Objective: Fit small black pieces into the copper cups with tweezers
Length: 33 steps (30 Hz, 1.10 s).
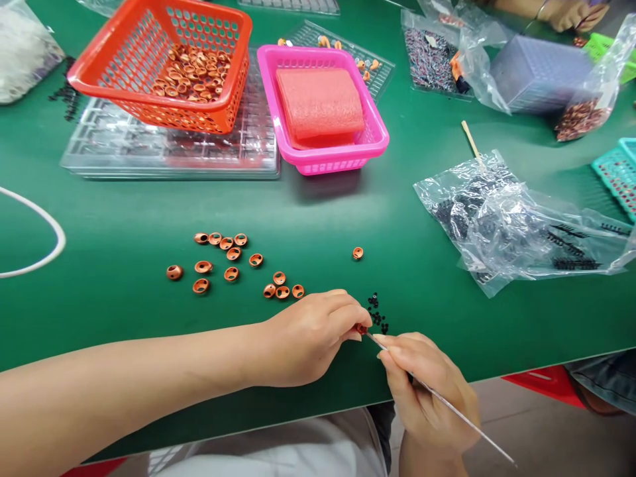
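My left hand [318,334] pinches a small copper-coloured cup-shaped part [361,328] near the table's front edge. Like a pen, my right hand [432,384] grips a thin metal pick [462,416], whose tip meets the copper part. Just beyond my fingertips lies a scatter of tiny black pieces [377,318]. One loose copper part [358,253] sits farther back. To the left, several more copper parts [231,273] with holes in them are spread on the green table [124,285].
An orange basket [104,73] of copper parts rests on clear plastic trays [169,159]. Beside it stands a pink basket [328,162] holding pink foam sheets [320,99]. Plastic bags [501,218] with black parts lie right. At the back right, another person's hand [571,14] shows.
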Motion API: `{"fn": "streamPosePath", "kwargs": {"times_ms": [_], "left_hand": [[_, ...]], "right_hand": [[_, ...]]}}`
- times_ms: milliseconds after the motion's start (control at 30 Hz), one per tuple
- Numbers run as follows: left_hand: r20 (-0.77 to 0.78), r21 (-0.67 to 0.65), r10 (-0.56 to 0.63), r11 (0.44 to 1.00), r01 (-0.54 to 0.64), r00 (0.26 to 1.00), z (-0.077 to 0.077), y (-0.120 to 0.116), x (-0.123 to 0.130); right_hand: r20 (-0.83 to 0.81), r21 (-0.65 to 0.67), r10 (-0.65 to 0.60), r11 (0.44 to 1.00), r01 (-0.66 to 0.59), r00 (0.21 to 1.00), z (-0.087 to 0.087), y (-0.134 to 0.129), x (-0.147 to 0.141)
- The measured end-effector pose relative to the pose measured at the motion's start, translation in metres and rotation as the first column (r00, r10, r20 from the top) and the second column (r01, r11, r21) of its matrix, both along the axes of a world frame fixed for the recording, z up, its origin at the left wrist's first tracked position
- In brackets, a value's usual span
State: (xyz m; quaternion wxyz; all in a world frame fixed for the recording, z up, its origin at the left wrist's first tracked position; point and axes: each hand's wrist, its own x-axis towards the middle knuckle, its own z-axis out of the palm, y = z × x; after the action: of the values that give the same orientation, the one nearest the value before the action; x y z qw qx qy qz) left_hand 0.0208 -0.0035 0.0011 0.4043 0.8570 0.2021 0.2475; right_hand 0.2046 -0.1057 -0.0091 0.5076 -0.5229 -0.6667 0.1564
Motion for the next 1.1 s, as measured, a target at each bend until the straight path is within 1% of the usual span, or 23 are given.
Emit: {"fn": "streamPosePath", "kwargs": {"times_ms": [233, 467, 600, 767, 1100], "left_hand": [[-0.033, 0.000, 0.017, 1.000, -0.017, 0.999, 0.0007, -0.0006, 0.0009], [0.002, -0.042, 0.035, 0.999, -0.034, 0.999, -0.0017, -0.0016, 0.0015], [0.044, -0.076, 0.024, 0.997, -0.020, 0.999, -0.0035, -0.0008, 0.0019], [0.019, -0.118, 0.015, 0.993, -0.013, 1.000, -0.0041, 0.0002, 0.0012], [0.037, -0.148, 0.012, 0.989, -0.007, 0.999, -0.0021, 0.0009, 0.0008]], "right_hand": [[0.081, 0.021, 0.001, 1.000, -0.003, 0.997, -0.0009, 0.0005, 0.0009], [0.046, 0.019, -0.013, 1.000, 0.013, 0.999, 0.0024, 0.0036, -0.0007], [0.011, 0.028, -0.041, 0.999, 0.040, 0.999, 0.0033, 0.0042, -0.0015], [0.007, 0.027, -0.059, 0.998, 0.059, 0.998, 0.0032, 0.0030, -0.0022], [0.008, 0.054, -0.051, 0.997, 0.050, 0.999, 0.0013, 0.0017, 0.0000]]}}
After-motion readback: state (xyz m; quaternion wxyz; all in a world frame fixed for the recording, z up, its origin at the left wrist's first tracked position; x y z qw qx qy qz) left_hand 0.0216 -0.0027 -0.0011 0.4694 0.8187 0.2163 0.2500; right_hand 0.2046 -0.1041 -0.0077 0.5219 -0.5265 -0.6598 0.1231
